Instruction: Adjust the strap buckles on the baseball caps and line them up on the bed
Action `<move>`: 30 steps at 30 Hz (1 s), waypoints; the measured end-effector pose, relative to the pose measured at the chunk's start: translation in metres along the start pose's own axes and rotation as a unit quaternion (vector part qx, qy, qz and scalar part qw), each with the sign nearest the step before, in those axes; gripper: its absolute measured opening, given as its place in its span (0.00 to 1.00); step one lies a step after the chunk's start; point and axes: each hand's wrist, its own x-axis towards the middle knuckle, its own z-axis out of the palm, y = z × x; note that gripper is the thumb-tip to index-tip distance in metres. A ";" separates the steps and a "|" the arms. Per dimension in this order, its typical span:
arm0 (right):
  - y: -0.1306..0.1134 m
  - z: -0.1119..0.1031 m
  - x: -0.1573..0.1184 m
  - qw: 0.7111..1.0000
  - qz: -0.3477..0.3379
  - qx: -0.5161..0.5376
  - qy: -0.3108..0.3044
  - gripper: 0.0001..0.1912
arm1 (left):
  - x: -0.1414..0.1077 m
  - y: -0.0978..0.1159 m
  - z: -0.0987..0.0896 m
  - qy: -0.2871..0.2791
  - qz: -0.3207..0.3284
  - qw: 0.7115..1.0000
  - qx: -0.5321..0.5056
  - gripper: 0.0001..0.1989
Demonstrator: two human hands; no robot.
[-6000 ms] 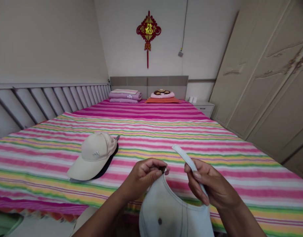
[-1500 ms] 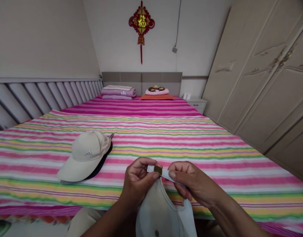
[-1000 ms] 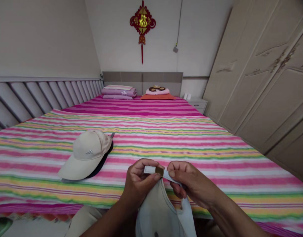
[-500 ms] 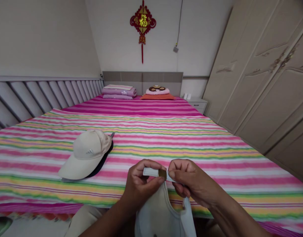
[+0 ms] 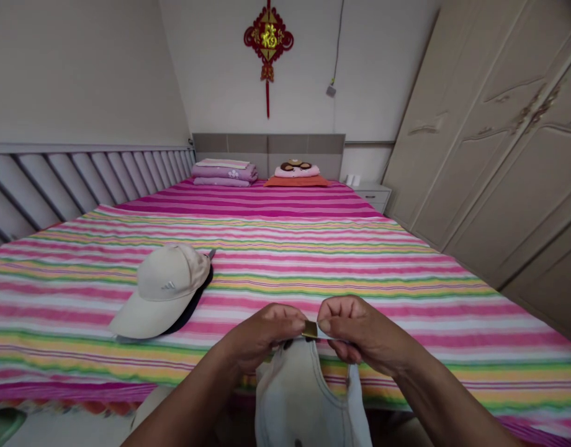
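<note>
A pale blue-white cap (image 5: 300, 391) hangs low in front of me at the bed's near edge, its curved back opening showing. Across the top of that opening runs its adjusting strap with a brass-coloured buckle (image 5: 310, 329). My left hand (image 5: 271, 332) is closed on the strap just left of the buckle, thumb on top, hiding the strap's free end. Right of the buckle, my right hand (image 5: 348, 326) pinches the strap between thumb and forefinger. A beige cap (image 5: 167, 279) lies to the left on the striped bedsheet (image 5: 276, 267), with a dark cap (image 5: 195, 307) partly showing beneath it.
Folded purple bedding (image 5: 224, 174) and a pink folded item (image 5: 297, 171) on an orange one sit by the headboard (image 5: 308, 146). A metal railing (image 5: 80, 180) borders the left side. On the right stand a nightstand (image 5: 373, 195) and a wardrobe (image 5: 490, 155).
My left thumb has shifted up onto the strap beside the buckle, covering the free end that showed before. The buckle has moved slightly right and tilted. My right hand keeps its pinch.
</note>
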 end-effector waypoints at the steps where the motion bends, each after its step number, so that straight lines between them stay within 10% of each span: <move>1: -0.001 0.000 -0.001 1.000 0.003 0.000 -0.005 0.11 | 0.001 -0.001 -0.002 -0.016 -0.015 1.000 -0.011 0.17; 10: 0.021 -0.028 0.003 0.988 0.003 -0.008 -0.151 0.24 | 0.001 -0.004 -0.008 -0.012 -0.001 0.994 -0.105 0.15; 30: 0.017 -0.013 -0.005 1.000 -0.011 0.002 -0.020 0.15 | 0.001 -0.003 0.003 0.010 -0.002 0.998 -0.058 0.12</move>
